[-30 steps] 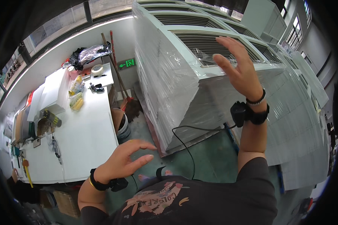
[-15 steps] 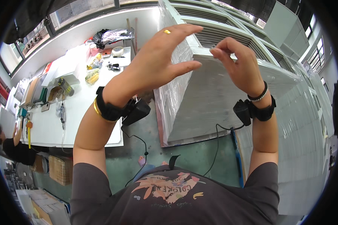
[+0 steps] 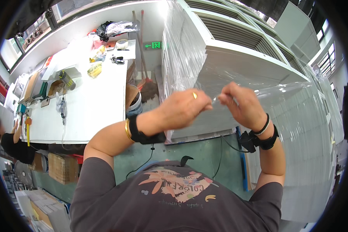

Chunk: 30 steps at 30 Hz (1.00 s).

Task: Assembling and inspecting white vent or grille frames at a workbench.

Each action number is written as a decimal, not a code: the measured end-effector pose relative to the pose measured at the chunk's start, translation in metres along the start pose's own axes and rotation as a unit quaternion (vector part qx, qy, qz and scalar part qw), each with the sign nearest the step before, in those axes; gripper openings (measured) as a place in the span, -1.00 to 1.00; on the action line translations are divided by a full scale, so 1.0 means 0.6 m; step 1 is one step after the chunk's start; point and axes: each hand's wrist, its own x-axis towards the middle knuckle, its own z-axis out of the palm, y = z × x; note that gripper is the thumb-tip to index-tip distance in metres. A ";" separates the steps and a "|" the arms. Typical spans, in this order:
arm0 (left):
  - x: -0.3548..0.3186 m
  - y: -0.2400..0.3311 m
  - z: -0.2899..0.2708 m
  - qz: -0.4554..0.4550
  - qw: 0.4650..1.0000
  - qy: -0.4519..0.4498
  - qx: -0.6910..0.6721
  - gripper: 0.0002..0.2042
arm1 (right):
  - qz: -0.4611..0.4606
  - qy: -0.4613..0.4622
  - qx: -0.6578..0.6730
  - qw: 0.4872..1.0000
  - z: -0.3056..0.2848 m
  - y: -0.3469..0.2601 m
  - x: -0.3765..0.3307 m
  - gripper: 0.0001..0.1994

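Note:
My left hand (image 3: 181,109) is closed, slightly blurred, in front of a tall white load with slatted frames (image 3: 236,31). Close beside it on the right, my right hand (image 3: 244,106) has thumb and fingers pinched together. Clear plastic film (image 3: 284,89) wraps the load, and a loose, gathered band of it runs from the right hand towards the load's right corner. A small glint of clear material shows between the two hands. What the left fingers hold is hidden. Both wrists carry black straps with small black devices.
On the left stands a white worktable (image 3: 92,116) with a tape roll (image 3: 122,44), a bottle (image 3: 67,80) and bags. Beyond it are a bucket (image 3: 134,102) and a red broom (image 3: 144,82). A co-worker (image 3: 15,145) is at the far left. A cardboard box (image 3: 63,168) sits below the table.
Both hands have come down towards my body. My left hand, with its fingers spread before, has closed and moved in beside the right. A band of film now stretches from the right hand.

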 end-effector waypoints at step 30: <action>-0.219 0.021 0.061 -0.100 0.860 -0.277 -0.417 -0.93 | 0.420 0.112 0.258 0.863 0.197 -0.005 -0.149 -0.56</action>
